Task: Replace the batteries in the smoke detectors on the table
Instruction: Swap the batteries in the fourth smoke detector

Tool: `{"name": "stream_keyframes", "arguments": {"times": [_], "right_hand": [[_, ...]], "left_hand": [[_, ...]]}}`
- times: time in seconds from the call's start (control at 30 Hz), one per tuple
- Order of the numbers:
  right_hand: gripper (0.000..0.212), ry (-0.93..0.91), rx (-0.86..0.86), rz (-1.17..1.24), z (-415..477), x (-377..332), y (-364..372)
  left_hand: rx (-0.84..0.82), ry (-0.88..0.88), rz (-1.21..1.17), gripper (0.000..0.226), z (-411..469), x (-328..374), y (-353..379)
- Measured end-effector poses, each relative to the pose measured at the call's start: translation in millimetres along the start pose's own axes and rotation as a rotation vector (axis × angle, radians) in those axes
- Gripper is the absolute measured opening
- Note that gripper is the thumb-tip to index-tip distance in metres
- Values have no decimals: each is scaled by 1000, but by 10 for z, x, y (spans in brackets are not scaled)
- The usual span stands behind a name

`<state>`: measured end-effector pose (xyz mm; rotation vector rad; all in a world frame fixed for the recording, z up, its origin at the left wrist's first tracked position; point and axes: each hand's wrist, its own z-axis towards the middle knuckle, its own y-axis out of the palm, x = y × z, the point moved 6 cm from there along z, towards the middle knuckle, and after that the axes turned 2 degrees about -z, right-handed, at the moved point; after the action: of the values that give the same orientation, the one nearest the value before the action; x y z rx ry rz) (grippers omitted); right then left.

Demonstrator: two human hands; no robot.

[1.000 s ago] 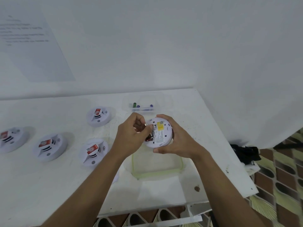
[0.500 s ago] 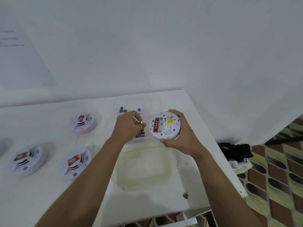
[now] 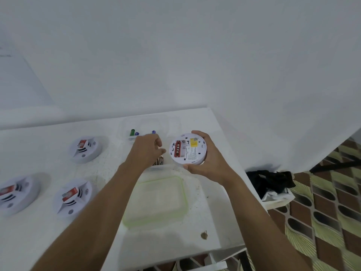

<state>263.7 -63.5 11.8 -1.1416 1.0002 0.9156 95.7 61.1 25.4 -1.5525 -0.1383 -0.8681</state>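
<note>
Your right hand (image 3: 213, 165) grips the round white plastic smoke detector (image 3: 192, 151), back upward. Your nearer left hand (image 3: 146, 151), curled, its hold unclear, hovers over brown-black cylindrical batteries (image 3: 160, 160) lying lengthwise away from you.

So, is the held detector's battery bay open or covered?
Open: the detector shows its back, no cover, one red battery exposed inside.

Detector (image 3: 188, 148): white matt plastic. Lid (image 3: 156, 200): clear plastic, green rim. At 3 o'clock, black cloth (image 3: 271, 180).
</note>
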Motion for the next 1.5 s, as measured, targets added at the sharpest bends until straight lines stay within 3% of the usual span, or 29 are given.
{"name": "stream_keyframes", "arguments": {"times": [0.07,0.13,0.33,0.63,0.87,1.07,1.27,1.5], "right_hand": [[89,-3,0,-7,0,-16,-21],[91,-5,-3,-24,3,-40,-45],[91,-7,-47,-77,-19,-51,-130],[94,-43,-111,-127,-119,-113,-257],[88,-65,-184,-181,-114,-131,-337],[80,-49,-171,-97,-145,-142,-329],[90,-55,-207,-105,-170,-165,-257],[91,-73,-188,-67,-99,-233,-203]], "left_hand": [[102,170,-91,6,-124,194,-101],[156,307,-154,14,-268,367,-172],[75,539,-55,20,-490,623,-100],[-4,510,12,22,-584,764,7],[44,553,107,29,-759,898,60],[87,556,17,22,-812,940,30],[149,533,-16,20,-757,809,-143],[68,587,-19,33,-812,764,-222]]}}
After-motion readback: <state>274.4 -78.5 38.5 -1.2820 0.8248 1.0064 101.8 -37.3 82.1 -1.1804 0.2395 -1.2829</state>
